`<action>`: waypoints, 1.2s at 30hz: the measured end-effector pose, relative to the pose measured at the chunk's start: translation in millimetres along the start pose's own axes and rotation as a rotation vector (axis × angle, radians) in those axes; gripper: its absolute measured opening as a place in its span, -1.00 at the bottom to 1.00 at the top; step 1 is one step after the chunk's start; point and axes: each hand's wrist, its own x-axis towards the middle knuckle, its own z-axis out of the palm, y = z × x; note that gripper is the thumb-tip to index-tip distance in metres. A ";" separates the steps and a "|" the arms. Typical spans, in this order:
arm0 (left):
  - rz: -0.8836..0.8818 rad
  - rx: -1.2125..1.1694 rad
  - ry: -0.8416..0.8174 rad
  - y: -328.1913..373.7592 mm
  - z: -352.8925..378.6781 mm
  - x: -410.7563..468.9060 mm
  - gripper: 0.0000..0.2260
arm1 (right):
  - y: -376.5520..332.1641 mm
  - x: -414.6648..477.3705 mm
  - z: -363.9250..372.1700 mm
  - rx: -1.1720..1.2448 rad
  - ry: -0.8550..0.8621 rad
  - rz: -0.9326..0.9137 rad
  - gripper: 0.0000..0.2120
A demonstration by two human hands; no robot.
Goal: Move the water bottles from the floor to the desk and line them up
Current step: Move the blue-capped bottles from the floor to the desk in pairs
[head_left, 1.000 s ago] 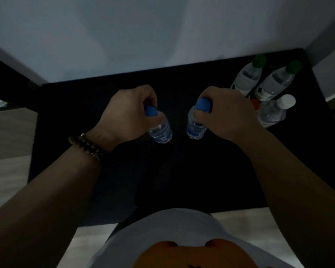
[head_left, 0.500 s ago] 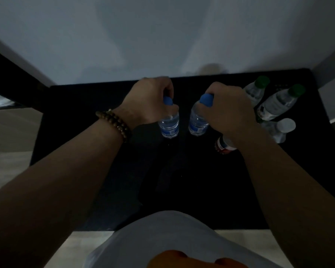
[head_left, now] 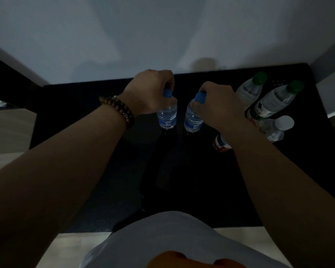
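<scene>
Blue-capped bottles are coming down onto the surface (head_left: 70, 101), farther back than a second ago. The left hand (head_left: 151, 91) is gripping the left bottle (head_left: 167, 115), the right hand (head_left: 219, 105) the right bottle (head_left: 193, 118); releasing them seems next.

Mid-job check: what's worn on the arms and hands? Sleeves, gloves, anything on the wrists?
Both forearms are bare to the frame edge; no sleeves in view. The left hand and right hand wear no gloves. A beaded bracelet of dark brown round beads circles the left wrist; the right wrist shows no band or watch.
</scene>
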 end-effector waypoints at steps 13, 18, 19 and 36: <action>-0.106 0.065 -0.010 5.2 16.7 -7.4 -0.67 | 3.3 -5.8 4.0 -0.128 -0.046 0.036 -0.62; -0.203 0.003 -0.067 5.8 16.0 -15.0 -0.58 | -4.0 -16.8 -3.6 -0.091 -0.032 0.074 -0.52; -0.221 0.005 -0.068 6.1 14.9 -19.1 -0.55 | -6.3 -22.1 -5.8 -0.088 -0.009 0.074 -0.49; -0.688 -0.047 0.029 -13.8 26.1 -211.5 -0.59 | -99.1 -107.5 52.4 -0.108 -0.159 -0.298 -0.82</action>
